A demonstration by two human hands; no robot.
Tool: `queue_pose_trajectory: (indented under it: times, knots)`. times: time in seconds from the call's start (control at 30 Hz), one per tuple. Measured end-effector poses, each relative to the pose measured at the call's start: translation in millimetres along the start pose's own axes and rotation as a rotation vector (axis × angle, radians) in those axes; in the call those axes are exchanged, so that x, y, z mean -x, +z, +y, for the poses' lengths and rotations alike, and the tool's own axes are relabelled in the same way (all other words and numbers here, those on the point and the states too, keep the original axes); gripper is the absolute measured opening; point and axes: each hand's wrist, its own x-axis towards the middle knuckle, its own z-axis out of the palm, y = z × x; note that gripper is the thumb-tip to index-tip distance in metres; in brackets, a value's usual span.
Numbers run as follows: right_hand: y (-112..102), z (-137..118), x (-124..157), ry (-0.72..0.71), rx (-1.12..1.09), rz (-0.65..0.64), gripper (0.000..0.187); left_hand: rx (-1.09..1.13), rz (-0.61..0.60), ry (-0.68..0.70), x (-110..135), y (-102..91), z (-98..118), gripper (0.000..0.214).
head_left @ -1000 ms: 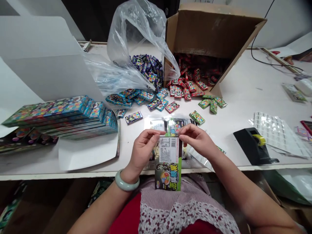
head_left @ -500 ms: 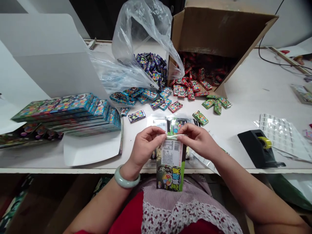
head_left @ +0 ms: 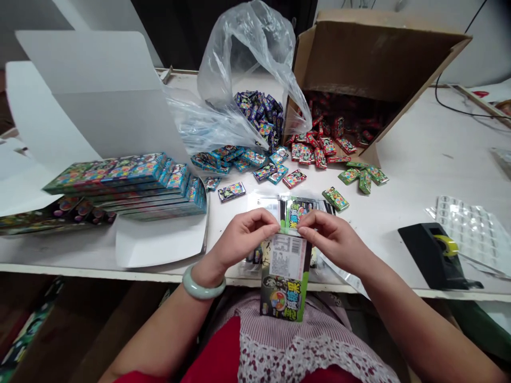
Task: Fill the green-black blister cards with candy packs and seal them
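Between my two hands hangs a black and green printed candy pouch, upright with a white label on its upper part. My left hand pinches the pouch's top edge at its left corner. The right corner of that edge is pinched by my right hand. The top looks pressed together; its contents cannot be seen. Just behind, more flat pouches in clear plastic lie on the table, partly covered by my hands. A small green candy box and a purple one lie near them.
An open white carton with stacked candy boxes stands left. Behind are a plastic bag with purple boxes and a cardboard carton spilling red ones. A tape dispenser and sticker sheets lie right.
The view has shifted slightly, so the scene sits further right and a little lower. Both hands keep their pinch on the pouch's top edge; its pale opening line now looks flatter.
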Motion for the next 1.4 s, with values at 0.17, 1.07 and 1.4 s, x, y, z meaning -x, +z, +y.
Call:
queue_pose_trajectory:
  times: [0.17,1.07,1.4]
  knots:
    - [0.5,2.7,3.2,-0.019,0.014,0.004,0.011,-0.064,-0.014,-0.02,-2.3,1.5,3.4,0.013]
    - [26.4,17.7,24.3,-0.212,0.001,0.234,0.014,-0.055,0.065,0.331,22.2,8.7,-25.6,0.015]
    - [26.1,15.5,24.4,-0.201,-0.077,0.248,0.007,-0.065,0.034,0.237,21.0,12.0,-18.0,0.015]
